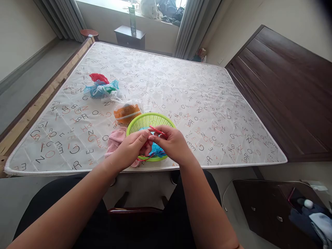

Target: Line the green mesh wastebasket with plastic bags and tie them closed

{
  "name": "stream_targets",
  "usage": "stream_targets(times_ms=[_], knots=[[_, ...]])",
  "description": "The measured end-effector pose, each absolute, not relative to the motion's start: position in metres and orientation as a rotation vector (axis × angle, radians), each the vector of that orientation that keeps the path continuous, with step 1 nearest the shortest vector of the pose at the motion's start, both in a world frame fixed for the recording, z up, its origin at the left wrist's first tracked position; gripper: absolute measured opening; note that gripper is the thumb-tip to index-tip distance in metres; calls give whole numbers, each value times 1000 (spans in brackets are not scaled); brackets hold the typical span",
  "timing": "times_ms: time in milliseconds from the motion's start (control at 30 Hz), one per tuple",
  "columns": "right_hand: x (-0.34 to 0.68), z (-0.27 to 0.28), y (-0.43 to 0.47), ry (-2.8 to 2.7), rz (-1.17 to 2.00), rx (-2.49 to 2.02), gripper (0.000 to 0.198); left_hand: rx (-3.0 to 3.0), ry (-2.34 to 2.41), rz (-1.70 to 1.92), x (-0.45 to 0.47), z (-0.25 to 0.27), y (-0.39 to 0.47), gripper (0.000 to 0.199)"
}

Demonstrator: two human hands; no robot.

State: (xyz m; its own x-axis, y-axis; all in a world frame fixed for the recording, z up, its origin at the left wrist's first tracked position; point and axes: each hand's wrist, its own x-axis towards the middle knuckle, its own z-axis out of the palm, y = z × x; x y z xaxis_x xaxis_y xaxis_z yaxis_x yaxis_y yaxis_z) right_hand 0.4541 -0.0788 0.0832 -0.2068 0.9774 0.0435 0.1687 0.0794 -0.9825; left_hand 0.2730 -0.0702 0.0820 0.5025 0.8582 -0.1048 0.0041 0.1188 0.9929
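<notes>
Item: thin red string (157,131), pinched between the fingertips of your left hand (135,147) and your right hand (171,141), both clenched on it above the round lime-green plastic basket (145,121). A loop of the string hangs at the basket's near rim. Blue plastic lies inside the basket. Basket rests at the near edge of the letter-printed white mattress (181,90). Adjacent: pink cloth (115,140) left of the basket; clear bag with orange contents (127,112) behind it; bundle of blue and red plastic bags (101,86) farther back.
</notes>
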Motion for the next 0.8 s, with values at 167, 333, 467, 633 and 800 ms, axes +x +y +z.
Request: stream_targets(times_ms=[167, 333, 467, 633, 800], knots=[[454, 85, -79, -1579, 985, -1361, 19, 1205, 909, 790, 276, 75, -68, 54], [459, 74, -73, -1233, 946, -1326, 25, 1080, 773, 790, 275, 71, -71, 36], [460, 66, -66, -946, 1123, -1156, 35, 1360, 689, 634, 272, 69, -73, 28], [458, 70, -65, -879, 1253, -1098, 43, 1551, 958, 710, 277, 64, -67, 25], [453, 70, -71, -1051, 1311, -1094, 42, 1364, 1119, 862, 278, 60, -63, 34]])
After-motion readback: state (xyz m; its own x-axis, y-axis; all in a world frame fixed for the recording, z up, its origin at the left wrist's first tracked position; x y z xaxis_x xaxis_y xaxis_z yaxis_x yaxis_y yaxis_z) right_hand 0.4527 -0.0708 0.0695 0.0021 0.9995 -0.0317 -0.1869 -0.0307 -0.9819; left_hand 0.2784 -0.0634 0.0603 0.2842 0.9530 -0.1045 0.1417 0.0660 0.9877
